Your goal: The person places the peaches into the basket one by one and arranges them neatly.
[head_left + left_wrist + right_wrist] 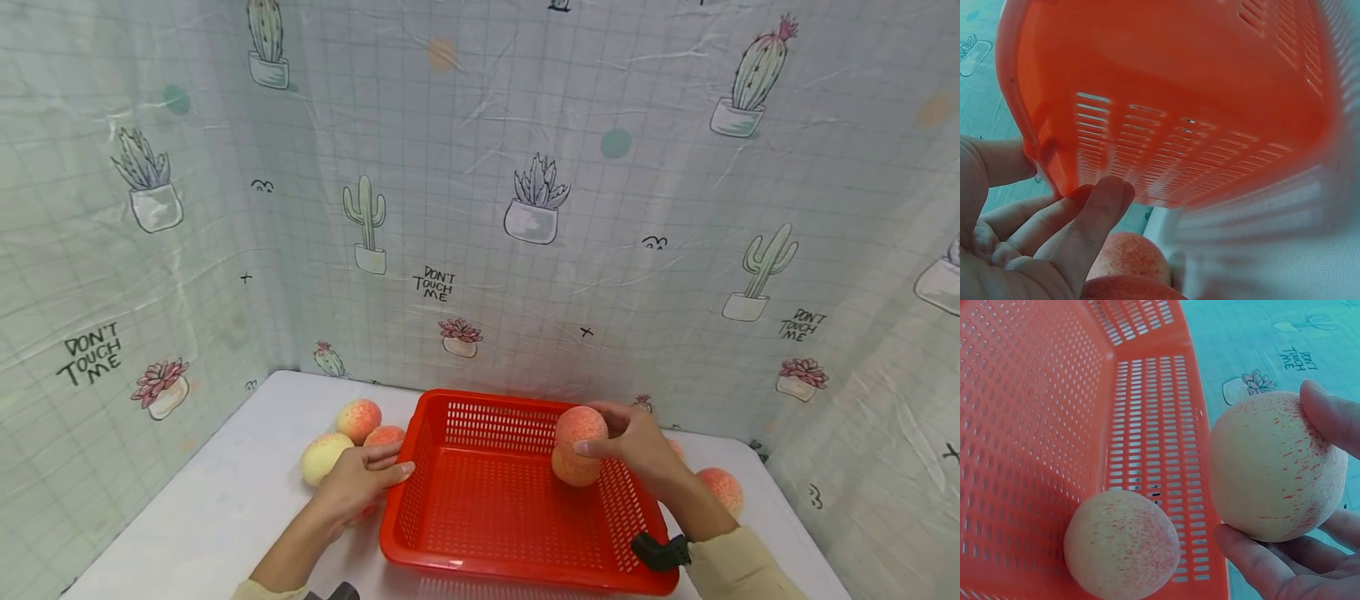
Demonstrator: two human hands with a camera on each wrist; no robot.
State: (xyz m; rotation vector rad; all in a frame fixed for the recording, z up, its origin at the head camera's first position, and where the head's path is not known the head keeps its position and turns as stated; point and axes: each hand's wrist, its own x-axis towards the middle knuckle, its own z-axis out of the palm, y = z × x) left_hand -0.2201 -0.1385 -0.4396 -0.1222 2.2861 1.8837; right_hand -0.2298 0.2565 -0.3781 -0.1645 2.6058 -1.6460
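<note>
A red plastic basket (487, 508) with slotted walls stands in front of me. My left hand (363, 483) grips its left rim, thumb above and fingers outside the wall; the left wrist view shows those fingers (1054, 231) against the slots. With my right hand (637, 446) I hold a peach (581, 425) between thumb and fingers, over the right part of the basket. Below that peach, a second peach (576, 471) lies in the basket near its right wall; the right wrist view shows this lower peach (1122, 545) whole, with a gap to the held one.
Left of the basket lie several peaches, among them a pale yellow one (324, 458) and a pinkish one (358, 419). To the right, another peach (722, 490) rests on the white table (187, 517), partly behind my forearm. A cactus-print curtain (480, 167) encloses the table's back and sides.
</note>
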